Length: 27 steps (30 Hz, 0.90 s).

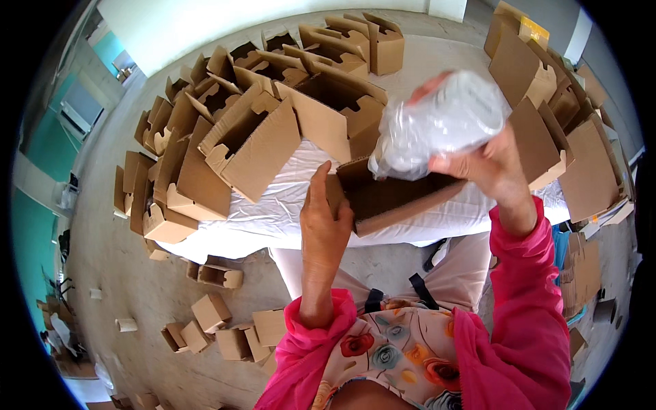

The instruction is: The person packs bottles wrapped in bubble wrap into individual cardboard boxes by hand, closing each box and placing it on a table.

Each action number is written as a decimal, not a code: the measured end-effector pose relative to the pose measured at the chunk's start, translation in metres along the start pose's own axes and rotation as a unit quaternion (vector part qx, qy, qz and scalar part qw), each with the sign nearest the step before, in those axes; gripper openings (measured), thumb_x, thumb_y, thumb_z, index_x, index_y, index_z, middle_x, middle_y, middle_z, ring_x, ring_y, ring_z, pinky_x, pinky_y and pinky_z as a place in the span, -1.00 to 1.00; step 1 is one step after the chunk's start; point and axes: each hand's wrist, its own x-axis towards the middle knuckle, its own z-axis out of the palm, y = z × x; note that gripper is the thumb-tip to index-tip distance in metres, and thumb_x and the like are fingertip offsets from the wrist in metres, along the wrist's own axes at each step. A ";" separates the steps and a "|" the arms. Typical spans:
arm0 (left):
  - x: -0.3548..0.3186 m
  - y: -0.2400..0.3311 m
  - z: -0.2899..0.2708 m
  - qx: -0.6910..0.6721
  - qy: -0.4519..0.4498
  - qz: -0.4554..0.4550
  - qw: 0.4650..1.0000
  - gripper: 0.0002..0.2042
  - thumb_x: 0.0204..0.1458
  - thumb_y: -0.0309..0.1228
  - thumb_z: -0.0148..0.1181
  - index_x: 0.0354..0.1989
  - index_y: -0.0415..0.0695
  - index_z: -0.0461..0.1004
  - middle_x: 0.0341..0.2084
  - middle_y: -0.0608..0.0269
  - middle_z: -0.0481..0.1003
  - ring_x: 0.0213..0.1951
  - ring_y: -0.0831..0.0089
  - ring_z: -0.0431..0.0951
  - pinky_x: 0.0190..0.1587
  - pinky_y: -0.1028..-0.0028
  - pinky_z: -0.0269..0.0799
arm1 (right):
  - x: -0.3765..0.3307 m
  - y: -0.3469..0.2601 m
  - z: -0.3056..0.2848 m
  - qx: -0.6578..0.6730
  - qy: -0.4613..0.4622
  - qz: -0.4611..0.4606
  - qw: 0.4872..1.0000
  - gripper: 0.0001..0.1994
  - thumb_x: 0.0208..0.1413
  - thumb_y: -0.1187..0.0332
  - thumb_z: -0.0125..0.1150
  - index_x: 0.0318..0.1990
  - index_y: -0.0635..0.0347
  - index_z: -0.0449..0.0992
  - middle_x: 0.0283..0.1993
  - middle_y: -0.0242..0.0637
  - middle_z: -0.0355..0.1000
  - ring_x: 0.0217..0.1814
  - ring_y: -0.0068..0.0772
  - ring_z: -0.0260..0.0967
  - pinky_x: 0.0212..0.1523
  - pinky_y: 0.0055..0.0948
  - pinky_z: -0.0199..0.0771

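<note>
My right hand (488,164) grips a white object wrapped in clear plastic (444,116), with fingertips showing at its far edge. The bundle is tilted, its lower end just at the mouth of an open brown cardboard box (410,207). What kind of object is inside the wrap, I cannot make out. My left hand (326,222) holds the left end of that box, thumb on the near side and fingers along the end. The box lies near the front edge of a table covered with a white cloth (273,198).
Several open cardboard boxes (256,140) crowd the table's left and far side. More boxes (533,130) stand at the right. Small boxes (212,311) lie on the floor at lower left, beside a white roll (126,324). A yellow item (534,31) sits at the far right.
</note>
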 end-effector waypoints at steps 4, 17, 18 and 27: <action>-0.003 -0.003 0.006 0.049 0.056 0.039 0.996 -0.43 -0.17 -0.74 0.11 0.12 -0.18 0.28 -0.11 -0.09 0.44 -0.15 -0.07 0.49 -0.09 0.20 0.42 | -0.018 0.000 -0.007 -0.038 -0.050 0.006 0.998 -0.34 -0.16 0.44 0.47 0.14 0.24 0.28 0.03 -0.26 0.40 0.08 -0.40 0.34 0.13 -0.38 0.29; -0.014 0.002 0.030 -0.135 0.158 -0.016 0.978 -0.57 -0.08 -0.68 0.23 0.00 -0.20 0.31 -0.29 0.15 0.45 -0.27 0.40 0.48 -0.19 0.45 0.42 | 0.000 0.072 0.007 -0.316 -0.467 0.169 0.808 -0.35 -0.06 0.29 0.29 0.16 0.41 0.20 -0.05 0.12 0.43 0.02 -0.04 0.41 0.06 -0.29 0.37; -0.015 0.001 0.031 -0.133 0.149 -0.004 0.980 -0.59 -0.07 -0.68 0.23 -0.01 -0.20 0.31 -0.29 0.16 0.45 -0.26 0.41 0.48 -0.18 0.46 0.42 | -0.002 0.086 0.014 -0.340 -0.503 0.166 0.777 -0.37 -0.04 0.27 0.27 0.16 0.40 0.21 -0.04 0.13 0.43 0.04 -0.04 0.40 0.09 -0.28 0.35; -0.013 -0.013 0.034 -0.129 0.138 0.024 0.982 -0.69 -0.03 -0.65 0.21 -0.09 -0.22 0.35 -0.30 0.19 0.45 -0.26 0.46 0.48 -0.17 0.52 0.41 | 0.001 0.070 0.028 -0.284 -0.416 0.160 0.849 -0.59 0.02 0.31 0.23 0.03 0.27 0.42 -0.03 -0.04 0.47 0.02 -0.08 0.42 0.05 -0.22 0.38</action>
